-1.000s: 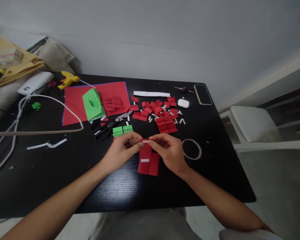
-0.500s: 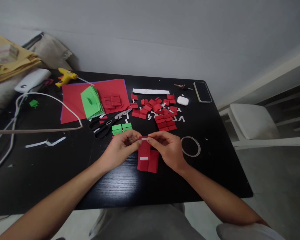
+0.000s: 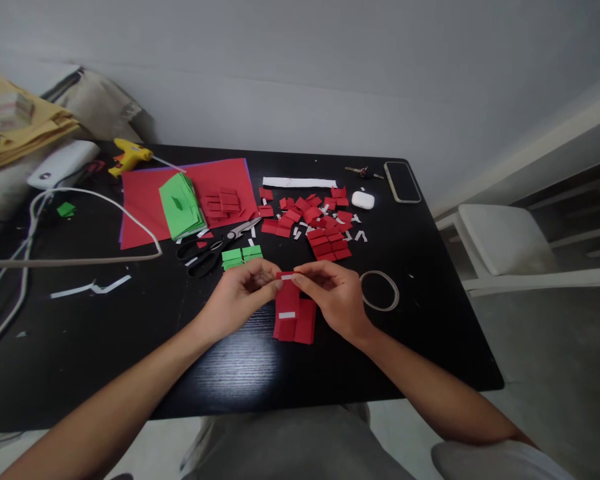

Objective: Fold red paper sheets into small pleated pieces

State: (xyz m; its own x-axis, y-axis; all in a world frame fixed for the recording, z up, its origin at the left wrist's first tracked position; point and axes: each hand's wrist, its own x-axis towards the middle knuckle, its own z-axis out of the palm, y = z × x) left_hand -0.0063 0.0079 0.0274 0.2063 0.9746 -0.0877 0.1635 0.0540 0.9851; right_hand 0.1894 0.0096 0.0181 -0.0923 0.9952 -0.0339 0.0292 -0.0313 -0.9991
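Note:
My left hand (image 3: 243,293) and my right hand (image 3: 333,293) meet over the black table (image 3: 130,347), both pinching the top edge of a joined strip of folded red paper pieces (image 3: 293,313). White tape shows on the strip's top edge between my fingertips, and another white bit lies lower on it. The strip's lower end rests on the table. Small green folded pieces (image 3: 241,256) lie just beyond my left hand.
Loose red folded pieces (image 3: 317,223) and white scraps lie behind. Scissors (image 3: 213,248), a green paper stack (image 3: 180,205) on a red sheet (image 3: 145,193), a glue gun (image 3: 127,155), a tape ring (image 3: 379,290), an earbud case (image 3: 363,199), a phone (image 3: 403,181), a cable (image 3: 80,257) and a white chair (image 3: 510,243) are around.
Both hands keep their pinch on the red strip. The view has shifted slightly, so everything sits a little higher and further left in the frame.

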